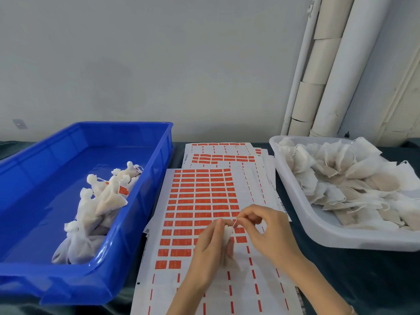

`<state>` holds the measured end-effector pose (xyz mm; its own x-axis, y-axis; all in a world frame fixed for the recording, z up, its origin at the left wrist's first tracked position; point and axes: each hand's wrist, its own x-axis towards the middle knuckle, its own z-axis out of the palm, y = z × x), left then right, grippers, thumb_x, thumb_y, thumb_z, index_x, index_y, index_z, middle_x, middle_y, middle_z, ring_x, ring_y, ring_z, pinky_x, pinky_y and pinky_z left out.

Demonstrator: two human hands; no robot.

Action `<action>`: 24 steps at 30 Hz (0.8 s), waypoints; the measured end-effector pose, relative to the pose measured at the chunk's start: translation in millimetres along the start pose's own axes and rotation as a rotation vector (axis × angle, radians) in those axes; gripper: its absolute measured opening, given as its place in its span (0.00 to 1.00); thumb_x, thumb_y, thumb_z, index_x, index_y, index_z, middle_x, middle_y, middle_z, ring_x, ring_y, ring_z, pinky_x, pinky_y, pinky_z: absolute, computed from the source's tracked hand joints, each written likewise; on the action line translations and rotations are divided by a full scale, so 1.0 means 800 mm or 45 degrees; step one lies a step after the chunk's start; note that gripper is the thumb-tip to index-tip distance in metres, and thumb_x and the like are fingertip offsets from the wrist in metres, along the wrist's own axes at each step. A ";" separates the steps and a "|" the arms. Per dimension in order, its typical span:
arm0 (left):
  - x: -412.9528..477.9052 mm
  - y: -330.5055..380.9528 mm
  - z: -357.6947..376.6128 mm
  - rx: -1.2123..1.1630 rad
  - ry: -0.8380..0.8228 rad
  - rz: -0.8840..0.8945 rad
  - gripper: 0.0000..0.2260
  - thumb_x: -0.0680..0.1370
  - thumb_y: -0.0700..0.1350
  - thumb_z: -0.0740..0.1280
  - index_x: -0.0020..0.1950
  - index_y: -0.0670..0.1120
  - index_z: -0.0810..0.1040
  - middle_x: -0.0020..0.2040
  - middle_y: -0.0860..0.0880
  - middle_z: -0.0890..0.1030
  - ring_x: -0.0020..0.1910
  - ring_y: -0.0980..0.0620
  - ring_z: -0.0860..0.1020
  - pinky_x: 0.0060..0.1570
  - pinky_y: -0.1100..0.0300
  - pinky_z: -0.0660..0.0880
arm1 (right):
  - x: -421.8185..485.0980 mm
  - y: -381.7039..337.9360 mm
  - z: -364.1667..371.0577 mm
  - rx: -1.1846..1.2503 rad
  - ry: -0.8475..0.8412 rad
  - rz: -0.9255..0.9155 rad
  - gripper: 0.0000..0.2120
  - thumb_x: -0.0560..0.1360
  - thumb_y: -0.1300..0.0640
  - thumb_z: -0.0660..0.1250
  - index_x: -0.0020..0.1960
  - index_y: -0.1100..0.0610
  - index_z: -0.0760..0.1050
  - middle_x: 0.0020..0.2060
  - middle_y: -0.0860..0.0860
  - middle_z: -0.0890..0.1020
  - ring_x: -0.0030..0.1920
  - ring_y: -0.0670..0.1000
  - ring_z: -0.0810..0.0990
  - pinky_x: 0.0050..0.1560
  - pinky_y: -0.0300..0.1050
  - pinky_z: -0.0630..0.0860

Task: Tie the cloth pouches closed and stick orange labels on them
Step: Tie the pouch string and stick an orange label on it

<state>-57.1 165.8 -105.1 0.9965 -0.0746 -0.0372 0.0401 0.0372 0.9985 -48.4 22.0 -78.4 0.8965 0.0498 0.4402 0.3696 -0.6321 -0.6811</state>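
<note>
My left hand (210, 248) grips a small white cloth pouch (228, 234) by its neck, upright, over the sheet of orange labels (200, 196). My right hand (264, 230) pinches the pouch's drawstring at the top, with an orange sliver at its fingertips. The pouch's body is mostly hidden behind my left hand. Several tied pouches (97, 208), some with orange labels, lie in the blue bin (141, 201) on the left. A heap of untied pouches (350, 180) fills the clear tray (302, 214) on the right.
More label sheets (222, 155) are stacked behind the front one, which is partly stripped at its lower and right parts. A dark cloth (354, 276) covers the table. White pipes (325, 71) run up the wall at the back right.
</note>
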 end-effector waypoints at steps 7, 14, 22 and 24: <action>0.002 -0.012 -0.004 0.135 -0.025 0.102 0.09 0.76 0.53 0.67 0.44 0.48 0.81 0.27 0.50 0.74 0.26 0.56 0.71 0.30 0.66 0.70 | 0.001 0.008 -0.007 -0.010 0.041 0.059 0.12 0.72 0.58 0.73 0.40 0.43 0.75 0.36 0.33 0.78 0.48 0.32 0.77 0.45 0.19 0.69; 0.032 -0.027 -0.012 0.466 0.118 0.077 0.08 0.77 0.49 0.66 0.40 0.51 0.79 0.31 0.56 0.80 0.33 0.62 0.79 0.30 0.75 0.71 | -0.009 0.046 -0.015 0.014 -0.226 0.508 0.11 0.79 0.49 0.62 0.61 0.44 0.72 0.59 0.37 0.74 0.62 0.44 0.75 0.58 0.35 0.72; 0.042 -0.038 -0.006 0.611 0.141 0.089 0.02 0.79 0.52 0.64 0.47 0.59 0.76 0.43 0.68 0.76 0.41 0.66 0.78 0.33 0.79 0.70 | -0.009 0.048 -0.005 0.060 -0.238 0.711 0.13 0.80 0.51 0.60 0.64 0.43 0.68 0.68 0.45 0.72 0.66 0.48 0.73 0.62 0.43 0.72; 0.040 -0.040 -0.007 0.599 0.165 0.113 0.03 0.79 0.52 0.64 0.49 0.61 0.75 0.44 0.70 0.74 0.43 0.67 0.77 0.34 0.79 0.70 | -0.007 0.045 -0.005 0.163 -0.224 0.778 0.09 0.80 0.52 0.61 0.60 0.42 0.69 0.65 0.45 0.74 0.59 0.45 0.76 0.52 0.39 0.77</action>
<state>-26.5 168.2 -138.6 0.9967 0.0338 0.0738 -0.0529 -0.4186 0.9066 -40.7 -4.1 -103.0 0.9771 -0.1565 -0.1439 -0.2033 -0.4901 -0.8476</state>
